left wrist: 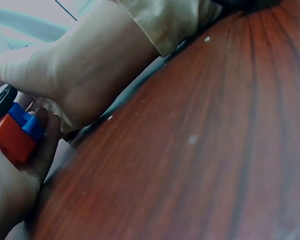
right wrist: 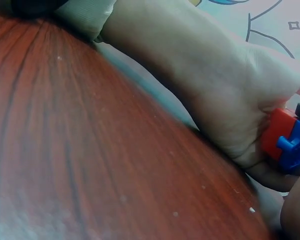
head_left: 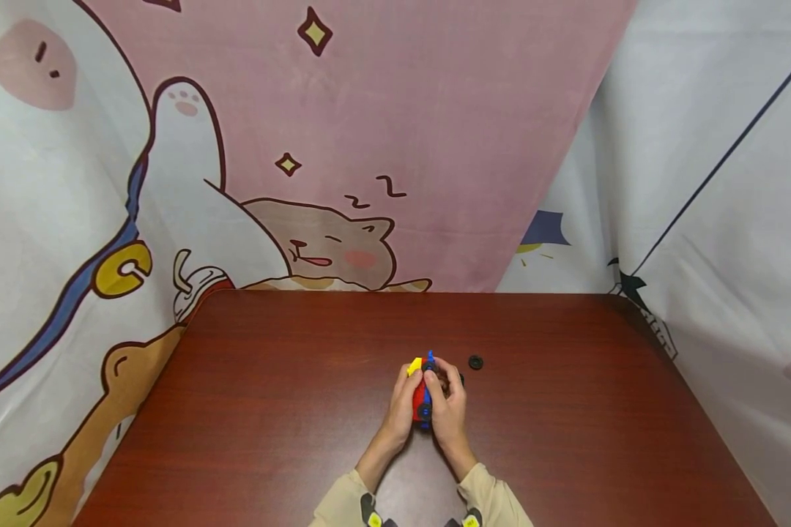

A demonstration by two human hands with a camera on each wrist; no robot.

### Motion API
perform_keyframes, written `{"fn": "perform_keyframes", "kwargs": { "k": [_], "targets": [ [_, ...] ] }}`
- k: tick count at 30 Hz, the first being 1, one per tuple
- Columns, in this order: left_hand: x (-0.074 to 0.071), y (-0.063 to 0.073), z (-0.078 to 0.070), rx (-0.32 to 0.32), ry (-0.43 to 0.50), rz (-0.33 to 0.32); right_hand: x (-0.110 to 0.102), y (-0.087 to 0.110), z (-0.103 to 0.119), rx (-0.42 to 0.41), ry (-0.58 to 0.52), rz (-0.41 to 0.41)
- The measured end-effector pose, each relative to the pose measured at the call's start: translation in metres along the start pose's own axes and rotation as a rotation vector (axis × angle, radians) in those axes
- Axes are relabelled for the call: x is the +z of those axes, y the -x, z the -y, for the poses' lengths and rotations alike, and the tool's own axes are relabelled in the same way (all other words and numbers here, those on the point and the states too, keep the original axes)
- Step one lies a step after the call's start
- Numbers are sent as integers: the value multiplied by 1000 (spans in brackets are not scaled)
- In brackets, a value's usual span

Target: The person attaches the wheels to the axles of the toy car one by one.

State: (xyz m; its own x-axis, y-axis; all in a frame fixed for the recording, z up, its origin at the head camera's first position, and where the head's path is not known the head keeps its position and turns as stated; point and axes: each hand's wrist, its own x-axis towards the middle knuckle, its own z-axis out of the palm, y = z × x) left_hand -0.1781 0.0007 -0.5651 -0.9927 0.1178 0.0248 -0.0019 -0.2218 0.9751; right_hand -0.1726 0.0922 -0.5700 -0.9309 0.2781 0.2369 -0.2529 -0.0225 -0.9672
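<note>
So, going left to right: a cartoon curtain (head_left: 171, 183) is hung behind the dark red wooden table (head_left: 270, 410), and nothing else is seen on the left half of the tabletop. Near the middle, a small toy block build (head_left: 423, 395) is held between both hands, just above or resting on the wood; which of the two can't be told from the head view. The left hand (head_left: 403, 406) is curled round the build's left side, with the red block (left wrist: 10, 140) pressed into the palm and the blue piece (left wrist: 27, 122) sitting against the fingers. A yellow piece (head_left: 414, 365) is poked out at the far end, so the long axis is pointed away from the person, roughly straight up the table.

The right hand (head_left: 448, 406) is wrapped over the build's right side, fingers bent and gripping it too, with a black wheel (left wrist: 2, 100) seen right at the fingertips in the left wrist view. Whether that wheel is already seated on its axle can't be told.

Further right, a loose black wheel (head_left: 476, 362) is left lying flat on the table, just beyond the right hand's fingertips and clear of them. It's the right hand that's nearer to it, by a good margin.
</note>
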Motion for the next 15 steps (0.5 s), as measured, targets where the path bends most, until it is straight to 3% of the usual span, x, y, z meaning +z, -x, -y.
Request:
{"fn": "perform_keyframes", "kwargs": {
  "k": [8, 15],
  "targets": [
    [1, -1, 1, -22, -22, 16, 2, 4, 34, -49, 16, -16],
    [1, -2, 2, -4, 13, -66, 0, 0, 8, 22, 53, 2]
  ]
}}
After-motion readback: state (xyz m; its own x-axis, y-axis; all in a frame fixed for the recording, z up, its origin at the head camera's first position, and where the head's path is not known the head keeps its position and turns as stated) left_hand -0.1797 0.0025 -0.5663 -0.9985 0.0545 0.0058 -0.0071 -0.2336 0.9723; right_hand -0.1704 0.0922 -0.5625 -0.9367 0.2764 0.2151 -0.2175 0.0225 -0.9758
